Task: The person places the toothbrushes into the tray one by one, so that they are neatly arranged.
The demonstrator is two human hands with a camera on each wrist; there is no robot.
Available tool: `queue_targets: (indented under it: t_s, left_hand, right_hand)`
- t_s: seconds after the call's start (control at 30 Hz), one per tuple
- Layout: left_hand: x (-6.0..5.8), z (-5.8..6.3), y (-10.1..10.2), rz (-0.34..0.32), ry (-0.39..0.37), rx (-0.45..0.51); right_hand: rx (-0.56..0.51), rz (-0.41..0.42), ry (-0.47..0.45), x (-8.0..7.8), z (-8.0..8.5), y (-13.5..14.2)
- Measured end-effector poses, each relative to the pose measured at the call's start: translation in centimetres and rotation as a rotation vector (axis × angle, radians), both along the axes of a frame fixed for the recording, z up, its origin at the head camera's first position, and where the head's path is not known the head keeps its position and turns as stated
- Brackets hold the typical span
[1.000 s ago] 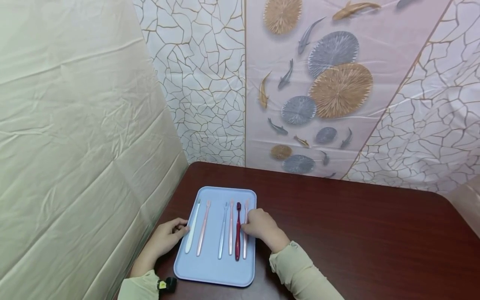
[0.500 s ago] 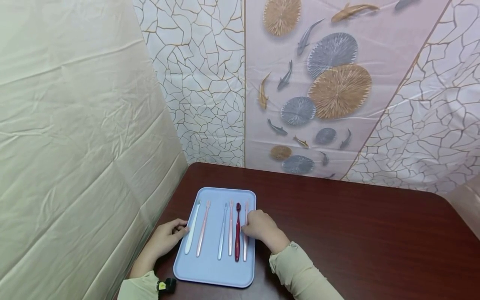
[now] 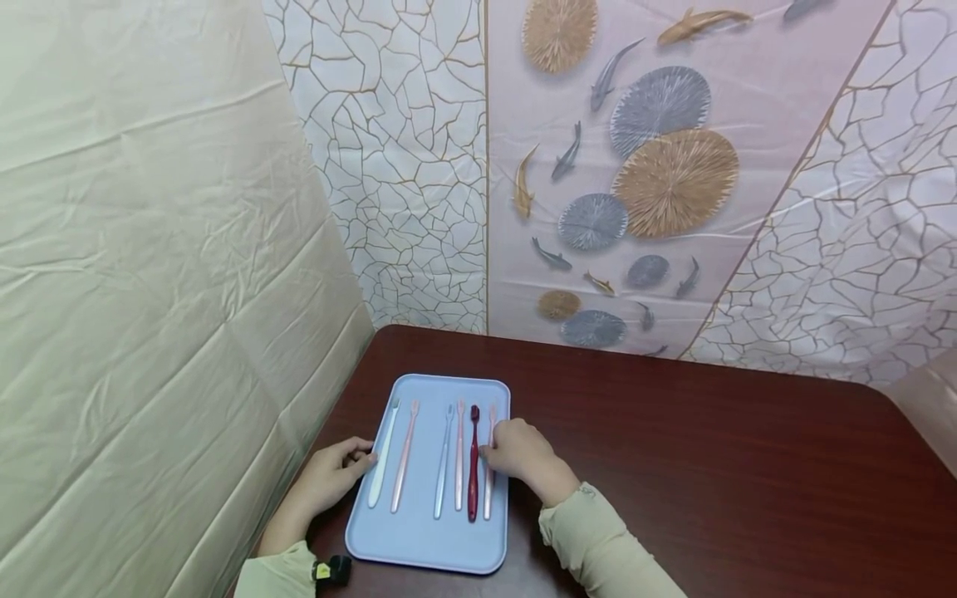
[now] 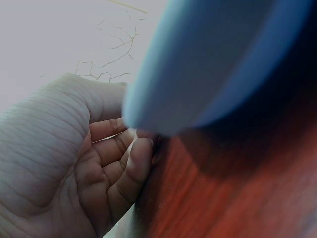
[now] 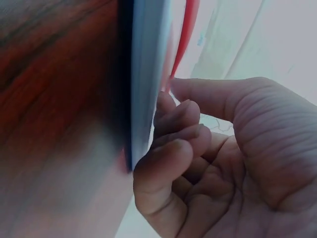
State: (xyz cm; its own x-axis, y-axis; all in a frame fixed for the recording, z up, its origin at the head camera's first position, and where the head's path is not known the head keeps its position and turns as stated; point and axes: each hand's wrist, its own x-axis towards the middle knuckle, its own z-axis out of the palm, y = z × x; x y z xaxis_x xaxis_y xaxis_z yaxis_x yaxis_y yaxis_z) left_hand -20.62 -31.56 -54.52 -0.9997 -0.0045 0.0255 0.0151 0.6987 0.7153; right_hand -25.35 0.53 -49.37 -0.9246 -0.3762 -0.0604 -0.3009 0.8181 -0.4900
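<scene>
On a light-blue tray (image 3: 426,544) lie several toothbrushes, heads toward the far end. From the left come a white toothbrush (image 3: 380,473), a pink toothbrush (image 3: 404,465), a pale blue toothbrush (image 3: 442,465), another pink one, a dark red toothbrush (image 3: 473,475) and a rightmost pink toothbrush (image 3: 488,498). The right hand (image 3: 519,453) pinches that rightmost one at mid-handle, thumb on its left side; other fingers curl beside the tray wall (image 5: 146,74). At the tray's left rim, the left hand (image 3: 329,475) holds the edge, thumb above, fingers curled below (image 4: 116,168).
The tray rests on a dark reddish-brown table (image 3: 673,465), which stretches far to the right. A beige cloth wall (image 3: 187,291) rises close on the left. Patterned cloth (image 3: 598,166) hangs behind the table. A black wrist device (image 3: 340,569) sits by the left sleeve.
</scene>
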Motion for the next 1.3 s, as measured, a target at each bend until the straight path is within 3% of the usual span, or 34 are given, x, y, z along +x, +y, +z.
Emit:
queue_targets:
  t_s: [0.6, 0.83, 1.13, 1.3]
  left_hand:
    - [-0.2, 0.2, -0.3, 0.004, -0.012, -0.003]
    - [0.0, 0.3, -0.4, 0.013, -0.026, -0.013]
    - [-0.4, 0.2, -0.2, -0.002, -0.033, -0.011]
    - [-0.7, -0.1, -0.5, -0.01, -0.027, -0.017]
  right_hand:
    - [-0.04, 0.04, 0.108, 1.1, 2.3, 3.8]
    - [-0.062, 0.018, 0.097, 1.6, 2.3, 6.3]
    - [-0.166, -0.028, 0.07, 2.1, 1.6, 10.1]
    - [-0.161, -0.058, 0.112, 2.7, 1.7, 11.5]
